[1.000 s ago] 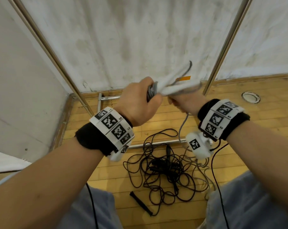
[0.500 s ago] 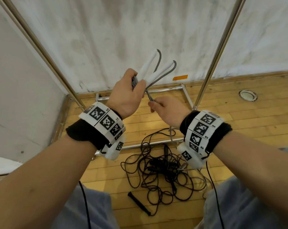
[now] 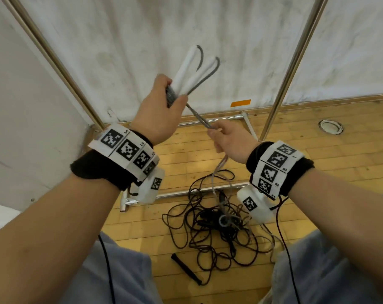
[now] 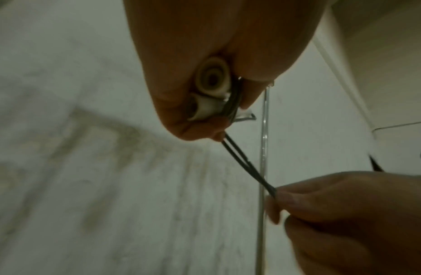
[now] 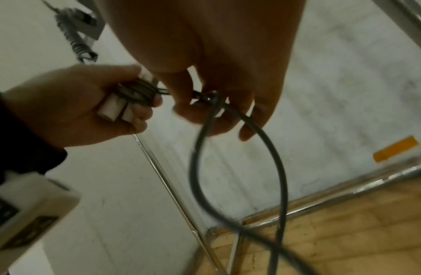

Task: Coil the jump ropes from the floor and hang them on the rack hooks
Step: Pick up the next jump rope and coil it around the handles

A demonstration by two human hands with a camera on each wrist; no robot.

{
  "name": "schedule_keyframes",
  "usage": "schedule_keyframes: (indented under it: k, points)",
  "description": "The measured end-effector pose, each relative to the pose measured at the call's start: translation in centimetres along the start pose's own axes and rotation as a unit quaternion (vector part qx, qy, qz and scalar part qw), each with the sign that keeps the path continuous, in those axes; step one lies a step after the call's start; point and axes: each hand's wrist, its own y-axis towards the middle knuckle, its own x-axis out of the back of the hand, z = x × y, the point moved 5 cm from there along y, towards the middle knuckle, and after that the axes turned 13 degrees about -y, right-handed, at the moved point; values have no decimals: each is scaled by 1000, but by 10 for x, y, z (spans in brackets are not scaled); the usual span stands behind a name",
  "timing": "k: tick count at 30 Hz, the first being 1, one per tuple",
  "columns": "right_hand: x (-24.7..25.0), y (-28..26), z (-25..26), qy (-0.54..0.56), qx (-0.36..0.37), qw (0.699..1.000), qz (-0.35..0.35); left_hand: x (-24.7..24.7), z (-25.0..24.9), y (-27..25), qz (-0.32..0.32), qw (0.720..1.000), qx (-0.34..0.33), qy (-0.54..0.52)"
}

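Observation:
My left hand [image 3: 162, 110] is raised and grips the two white handles [image 3: 190, 73] of a grey jump rope, with turns of the rope wound round them [image 5: 136, 92]. The handle ends [image 4: 211, 87] show below its fingers. A doubled strand of grey rope [image 3: 199, 117] runs taut down to my right hand [image 3: 228, 139], which pinches it [image 4: 273, 191]. From there the rope hangs in a loop [image 5: 240, 158] toward the floor. A tangle of black jump ropes [image 3: 210, 229] lies on the wooden floor below, with a black handle [image 3: 186, 266] beside it.
Two slanted metal rack poles [image 3: 61, 69] [image 3: 296, 60] stand in front of a stained white wall. The rack's base bars [image 3: 208, 187] lie on the wooden floor. A round floor socket [image 3: 331, 129] sits at the right. My knees in blue fabric [image 3: 331, 270] frame the tangle.
Both hands have risen and parted. The left hand tipped the white handles upright, and the right hand drew the rope down and right, pulling the strand taut.

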Motion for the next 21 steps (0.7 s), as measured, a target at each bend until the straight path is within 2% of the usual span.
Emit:
schedule_keyframes:
  k: [4, 7, 13, 17, 21]
  points:
    - [6, -2, 8, -97, 44, 993, -57, 8, 21, 0, 36, 986, 1, 165]
    - [14, -3, 11, -82, 39, 995, -47, -3, 34, -5, 81, 968, 4, 239]
    - [7, -15, 30, -84, 85, 992, 30, -34, 56, -18, 168, 936, 4, 309]
    - [9, -19, 39, -100, 114, 988, 13, -52, 57, -26, 177, 932, -37, 315]
    - [15, -17, 42, -155, 128, 979, -19, -64, 57, -29, 171, 929, -29, 328]
